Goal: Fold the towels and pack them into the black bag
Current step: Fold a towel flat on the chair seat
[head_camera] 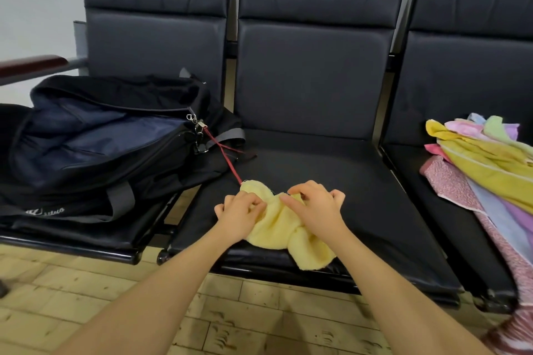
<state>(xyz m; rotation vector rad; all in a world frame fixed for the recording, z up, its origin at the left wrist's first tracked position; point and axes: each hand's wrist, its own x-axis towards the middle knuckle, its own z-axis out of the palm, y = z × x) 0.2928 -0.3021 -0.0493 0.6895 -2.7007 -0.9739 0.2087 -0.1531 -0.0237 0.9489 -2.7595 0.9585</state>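
The middle seat (331, 170) lies bare beyond and to the right of the yellow towel (284, 228), open up to its backrest; the black bag (95, 147) fills the left seat, its red cord (227, 158) trailing across to the towel; a towel pile (487, 164) blocks the right seat, overhanging its near edge.

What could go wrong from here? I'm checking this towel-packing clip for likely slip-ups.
1. The pale yellow towel is bunched under both hands and hangs over the front edge of the middle seat, so it may slide to the floor.
2. The red cord from the black bag reaches the towel and might snag.
3. The towel pile droops off the right seat and could topple.
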